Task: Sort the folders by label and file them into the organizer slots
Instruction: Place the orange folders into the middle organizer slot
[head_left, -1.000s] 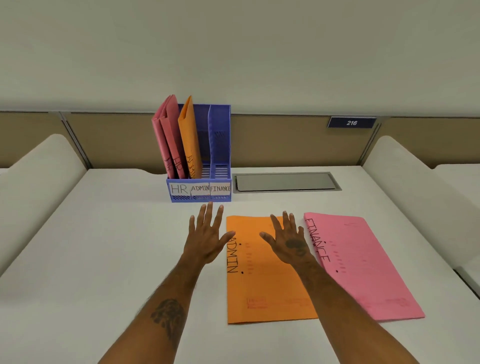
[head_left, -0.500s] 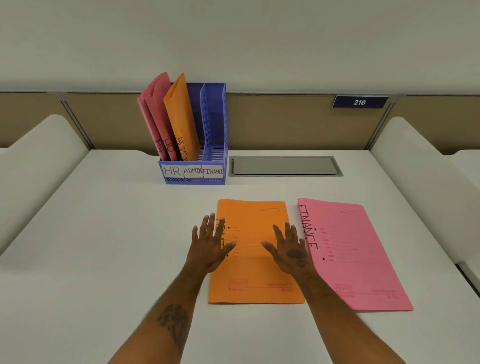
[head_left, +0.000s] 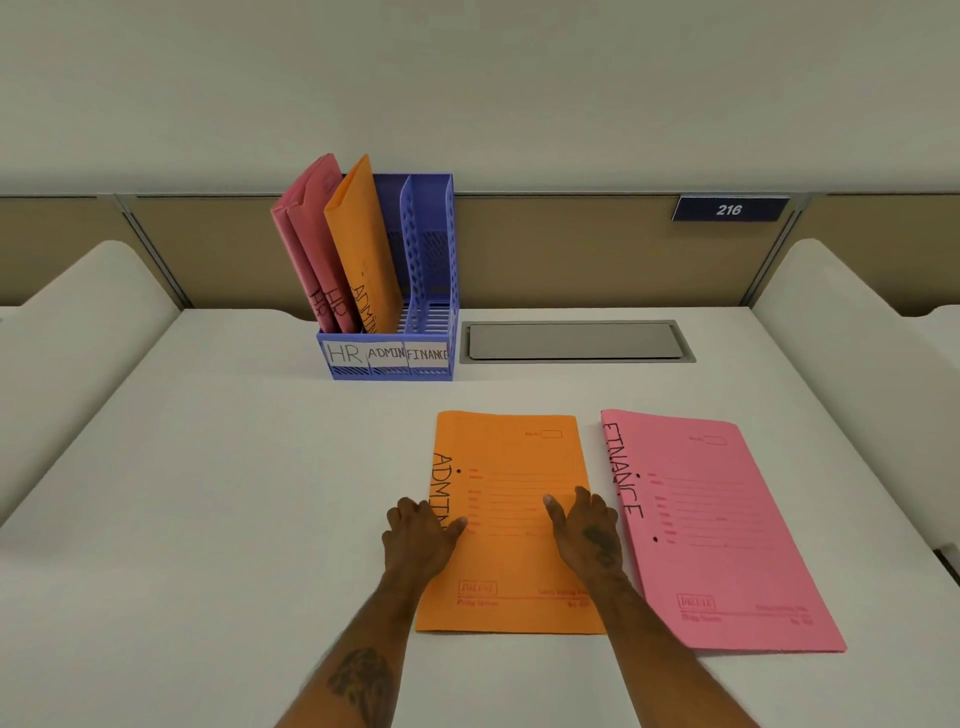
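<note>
An orange folder marked ADMIN (head_left: 519, 457) lies flat on the white desk (head_left: 208, 493). My left hand (head_left: 418, 540) grips its left edge, fingers curled and thumb on top. At the folder's right edge my right hand (head_left: 589, 530) does the same. A pink FINANCE folder (head_left: 727, 530) lies flat just to the right. At the back stands the blue organizer (head_left: 431, 260), its slots labelled HR, ADMIN, FINANCE. Two pink HR folders (head_left: 306, 234) stand in the left slot. One orange ADMIN folder (head_left: 361, 244) stands in the middle slot. The FINANCE slot holds nothing.
A grey cable hatch (head_left: 574, 340) is set into the desk right of the organizer. A tan partition with a sign reading 216 (head_left: 729, 209) closes the back. Raised white dividers (head_left: 78, 312) flank the desk on both sides.
Both hands drew back toward me from near the organizer and came down on the orange ADMIN folder. Their spread fingers have curled onto its left and right edges.
</note>
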